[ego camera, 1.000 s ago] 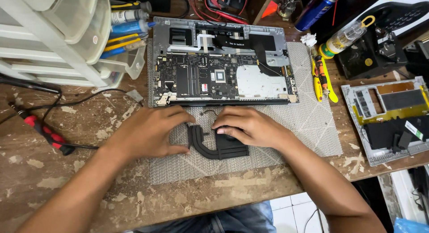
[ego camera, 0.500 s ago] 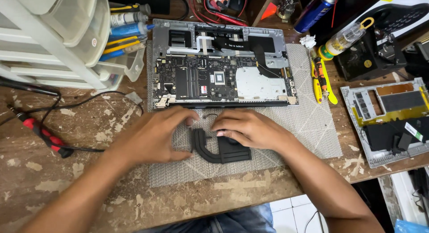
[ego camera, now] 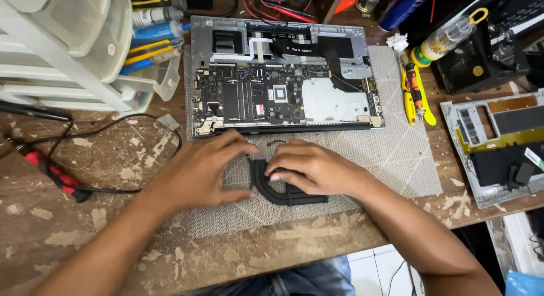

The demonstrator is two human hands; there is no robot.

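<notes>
A black curved heatsink part (ego camera: 277, 189) lies on the grey mat (ego camera: 396, 154) in front of me. My left hand (ego camera: 207, 171) rests at its left end, thumb and fingers touching its edge. My right hand (ego camera: 317, 168) lies over its top and right side, fingers pressing on it. Behind both hands sits an opened laptop chassis (ego camera: 283, 75) with its green-black circuit board (ego camera: 255, 97) exposed. How firmly either hand grips the black part is partly hidden.
A white plastic drawer rack (ego camera: 62, 52) with tubes and tools stands back left. A red-handled tool with black cable (ego camera: 54, 174) lies left. Yellow pliers (ego camera: 412, 92), a bottle (ego camera: 447, 41) and another opened laptop shell (ego camera: 498, 143) sit right. The worn wooden table edge (ego camera: 317, 245) is near.
Both hands stay on the black heatsink part; they have shifted slightly, with the part turned a little on the mat.
</notes>
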